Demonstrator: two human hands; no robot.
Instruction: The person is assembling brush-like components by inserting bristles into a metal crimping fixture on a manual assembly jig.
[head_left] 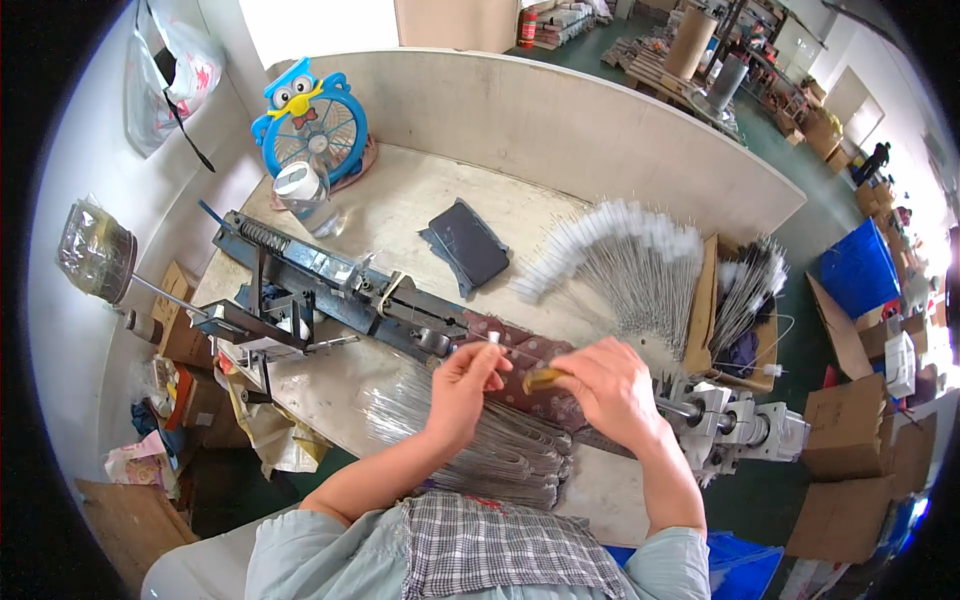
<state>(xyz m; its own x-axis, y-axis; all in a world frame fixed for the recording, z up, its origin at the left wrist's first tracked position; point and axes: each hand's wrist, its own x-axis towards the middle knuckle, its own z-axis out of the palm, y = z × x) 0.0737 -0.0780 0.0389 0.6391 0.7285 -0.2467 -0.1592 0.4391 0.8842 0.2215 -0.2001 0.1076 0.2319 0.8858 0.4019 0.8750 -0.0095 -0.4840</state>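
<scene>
My left hand is closed in a pinch, with a small white piece showing at its fingertips. My right hand is closed round a short yellow-brown piece, whose exact kind I cannot make out. A thin wire seems to run between the two hands. Both hands are over a brown patterned cloth, beside a long dark metal bench machine. Close to my body lies a thick bundle of bent metal wires, with loose ends pointing left.
Wire brushes with white bristles fan out at the back right, beside a cardboard box of more brushes. A metal chuck mechanism sits at the right edge. Behind are a dark phone-like slab, a lidded jar and a blue fan.
</scene>
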